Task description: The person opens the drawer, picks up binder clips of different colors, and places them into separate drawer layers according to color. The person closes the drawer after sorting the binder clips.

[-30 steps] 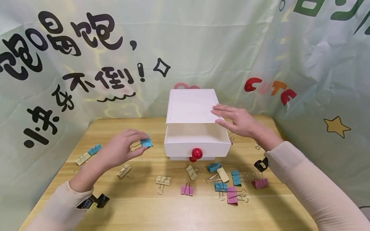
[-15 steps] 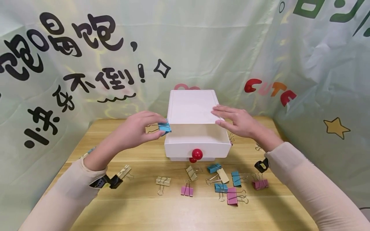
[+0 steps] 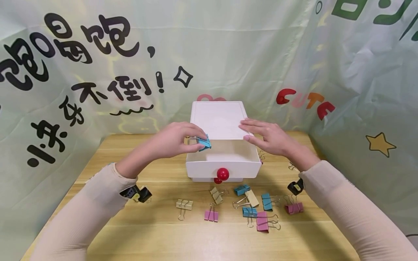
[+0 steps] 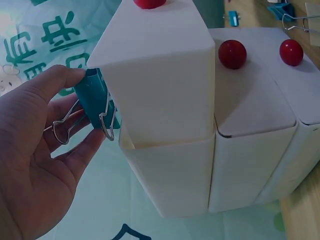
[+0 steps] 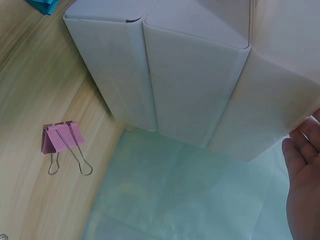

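My left hand [image 3: 177, 139] pinches a blue binder clip [image 3: 204, 143] between thumb and fingers, over the left side of the open top drawer [image 3: 223, 169]. In the left wrist view the clip [image 4: 91, 97] appears beside the drawer's white wall [image 4: 160, 95], its wire handles pointing back at the palm. The white drawer box [image 3: 215, 119] stands at the back of the table, its top drawer pulled out by a red knob [image 3: 222, 173]. My right hand [image 3: 269, 136] rests on the box's top right edge, fingers extended. The part of the drawer interior in sight shows no clips.
In front of the box lie several binder clips: pink [image 3: 211, 215], cream [image 3: 184, 204] and blue [image 3: 266, 201]. Another pink clip [image 5: 62, 137] lies right of the box in the right wrist view. A printed cloth [image 3: 228, 54] hangs behind the wooden table [image 3: 183, 243].
The left hand has carried the blue binder clip rightward and up from the table's left side to the open drawer. The right hand has stayed on the box.
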Tool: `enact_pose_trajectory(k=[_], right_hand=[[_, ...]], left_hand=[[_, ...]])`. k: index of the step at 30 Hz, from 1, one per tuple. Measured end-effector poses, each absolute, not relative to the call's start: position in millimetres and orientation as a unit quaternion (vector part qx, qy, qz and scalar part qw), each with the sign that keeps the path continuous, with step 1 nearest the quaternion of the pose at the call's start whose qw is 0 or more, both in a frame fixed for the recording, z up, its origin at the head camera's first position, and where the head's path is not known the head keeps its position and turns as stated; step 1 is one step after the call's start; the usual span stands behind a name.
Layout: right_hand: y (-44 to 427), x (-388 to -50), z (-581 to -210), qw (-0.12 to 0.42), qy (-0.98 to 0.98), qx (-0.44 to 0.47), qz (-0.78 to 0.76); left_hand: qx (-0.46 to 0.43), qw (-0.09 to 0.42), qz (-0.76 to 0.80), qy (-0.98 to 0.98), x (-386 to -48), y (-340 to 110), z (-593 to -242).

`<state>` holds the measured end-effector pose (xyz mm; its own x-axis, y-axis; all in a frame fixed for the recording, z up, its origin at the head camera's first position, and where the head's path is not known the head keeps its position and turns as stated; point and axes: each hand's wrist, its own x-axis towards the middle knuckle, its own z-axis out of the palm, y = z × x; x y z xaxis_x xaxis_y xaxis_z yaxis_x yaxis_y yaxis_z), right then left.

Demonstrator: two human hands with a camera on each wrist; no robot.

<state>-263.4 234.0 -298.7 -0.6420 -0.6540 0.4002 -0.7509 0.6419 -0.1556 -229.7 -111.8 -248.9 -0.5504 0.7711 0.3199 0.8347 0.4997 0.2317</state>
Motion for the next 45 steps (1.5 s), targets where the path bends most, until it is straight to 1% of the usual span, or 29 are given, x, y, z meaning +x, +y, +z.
enact_pose_trajectory(k=[7, 16, 20, 24, 37, 45], right_hand=[[234.3, -263.6, -299.1, 0.158, -0.893, 0.391, 0.157], [234.7, -263.4, -298.8, 0.157, -0.893, 0.39, 0.159], [234.1, -261.8, -297.8, 0.15, -0.895, 0.388, 0.162], [234.5, -262.0, -297.8, 0.153, -0.894, 0.389, 0.162], [233.8, -261.7, -298.1, 0.149, -0.894, 0.389, 0.164], [234.3, -263.3, -298.3, 0.15, -0.895, 0.386, 0.164]], left_hand=[[-0.51, 0.058, -0.158, -0.844, -237.6, -93.6, -239.3], [-0.548, -0.04, -0.141, -0.823, -243.2, -84.1, -219.7], [-0.557, -0.075, -0.139, -0.816, -241.8, -82.3, -217.5], [-0.559, -0.097, -0.137, -0.812, -242.3, -77.9, -220.7], [-0.574, -0.118, -0.098, -0.804, -247.7, -64.7, -242.9], [-0.582, -0.105, -0.086, -0.802, -248.2, -64.6, -247.7]])
